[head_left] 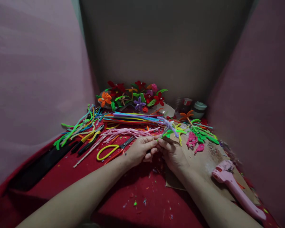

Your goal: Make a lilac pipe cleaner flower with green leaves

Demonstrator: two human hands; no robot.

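My left hand (pixel 143 149) and my right hand (pixel 174 154) meet at the middle of the table, fingers closed in a pinch. Between their fingertips is the green lower end of a pipe-cleaner flower (pixel 169 126). Its pale purple petals and bright green leaf stick up beyond my right hand; much of the stem is hidden by my fingers. Just left of my left hand lie yellow-handled scissors (pixel 109 152). Pink pipe cleaners (pixel 125 133) stretch behind my hands, with a bundle of purple, blue and red pipe cleaners (pixel 135 117) farther back.
Finished pipe-cleaner flowers (pixel 139 103) crowd the back. Pliers (pixel 91 137) and green pipe cleaners (pixel 72 129) lie at left. On the right, a cardboard sheet (pixel 199 164) bears a pink glue gun (pixel 238 190) and green leaves (pixel 201 134). A lidded cup (pixel 199 109) stands behind.
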